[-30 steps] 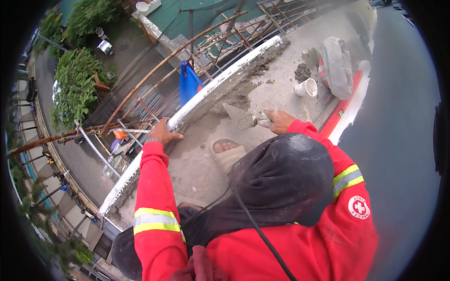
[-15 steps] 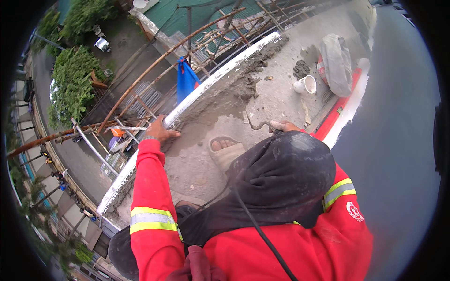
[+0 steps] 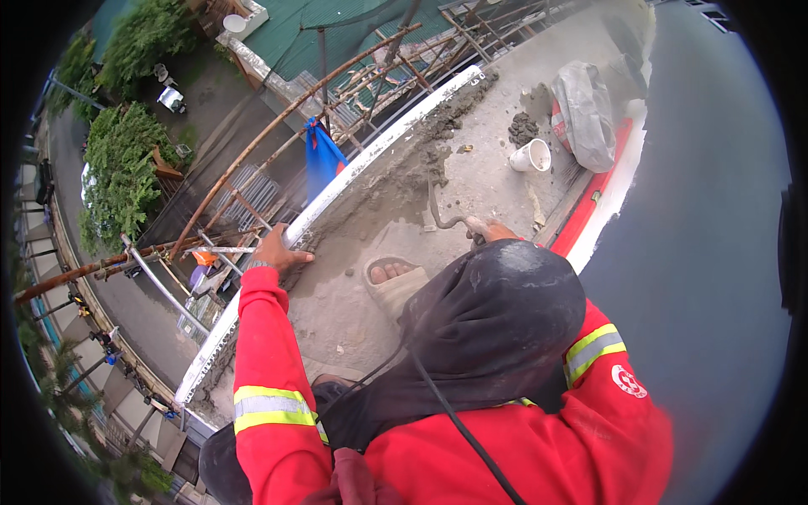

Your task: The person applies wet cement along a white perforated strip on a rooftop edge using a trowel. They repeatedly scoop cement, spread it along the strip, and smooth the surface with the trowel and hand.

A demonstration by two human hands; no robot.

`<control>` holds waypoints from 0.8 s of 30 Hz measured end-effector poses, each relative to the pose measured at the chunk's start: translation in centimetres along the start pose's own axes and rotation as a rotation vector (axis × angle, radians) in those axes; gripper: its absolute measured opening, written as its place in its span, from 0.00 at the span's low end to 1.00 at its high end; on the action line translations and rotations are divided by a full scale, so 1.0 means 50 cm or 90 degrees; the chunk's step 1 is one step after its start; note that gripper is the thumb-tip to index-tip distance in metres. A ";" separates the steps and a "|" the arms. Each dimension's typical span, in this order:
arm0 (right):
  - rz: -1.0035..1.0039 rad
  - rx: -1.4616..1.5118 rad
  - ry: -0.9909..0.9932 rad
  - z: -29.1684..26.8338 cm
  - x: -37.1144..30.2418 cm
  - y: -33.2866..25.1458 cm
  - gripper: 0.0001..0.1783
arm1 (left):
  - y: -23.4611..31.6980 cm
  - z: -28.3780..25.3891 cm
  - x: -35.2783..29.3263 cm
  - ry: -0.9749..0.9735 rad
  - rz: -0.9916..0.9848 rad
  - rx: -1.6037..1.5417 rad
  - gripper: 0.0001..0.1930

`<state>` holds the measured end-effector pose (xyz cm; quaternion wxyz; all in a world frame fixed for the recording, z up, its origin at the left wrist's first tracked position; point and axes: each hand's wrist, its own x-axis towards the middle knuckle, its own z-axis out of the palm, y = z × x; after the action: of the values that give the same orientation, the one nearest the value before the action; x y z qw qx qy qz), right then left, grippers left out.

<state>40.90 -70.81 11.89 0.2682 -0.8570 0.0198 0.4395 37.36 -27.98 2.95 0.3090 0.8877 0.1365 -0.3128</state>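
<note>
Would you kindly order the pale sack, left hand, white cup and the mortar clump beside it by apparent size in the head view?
1. Pale sack
2. Left hand
3. White cup and mortar clump: too alike to rank

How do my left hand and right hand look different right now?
Your left hand rests on the ledge's white edge, thumb spread, while your right hand is closed around the handle of a trowel. The left hand's back shows clearly; the right hand is partly hidden by your dark-clothed knee. Both hands are bare.
</note>
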 end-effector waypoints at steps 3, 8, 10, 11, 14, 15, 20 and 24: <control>0.018 0.037 0.013 0.044 0.024 0.024 0.18 | 0.001 -0.002 0.003 0.008 0.010 0.015 0.49; 0.141 0.335 0.008 0.051 0.044 0.040 0.30 | 0.009 -0.004 -0.004 0.022 0.002 0.011 0.51; 0.082 0.295 -0.017 0.039 0.037 0.032 0.29 | 0.014 -0.006 -0.009 0.025 -0.002 0.014 0.51; 0.057 0.275 -0.023 0.036 0.031 0.025 0.29 | 0.015 -0.008 -0.014 0.026 -0.011 0.016 0.50; 0.023 0.254 -0.046 0.045 0.031 0.000 0.29 | 0.024 -0.015 -0.017 0.016 0.005 -0.017 0.49; 0.019 0.255 -0.054 0.046 0.031 -0.004 0.29 | 0.027 -0.015 -0.017 0.012 0.005 -0.005 0.49; 0.007 0.262 -0.062 0.058 0.031 -0.004 0.28 | 0.019 -0.016 -0.015 0.002 -0.009 -0.004 0.53; -0.003 0.260 -0.064 0.055 0.031 -0.008 0.27 | 0.009 -0.005 -0.005 0.037 0.002 0.021 0.49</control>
<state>39.93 -68.83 9.60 0.4380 -0.7617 0.0933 0.4682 37.48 -28.18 3.45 0.2907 0.9017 0.1387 -0.2884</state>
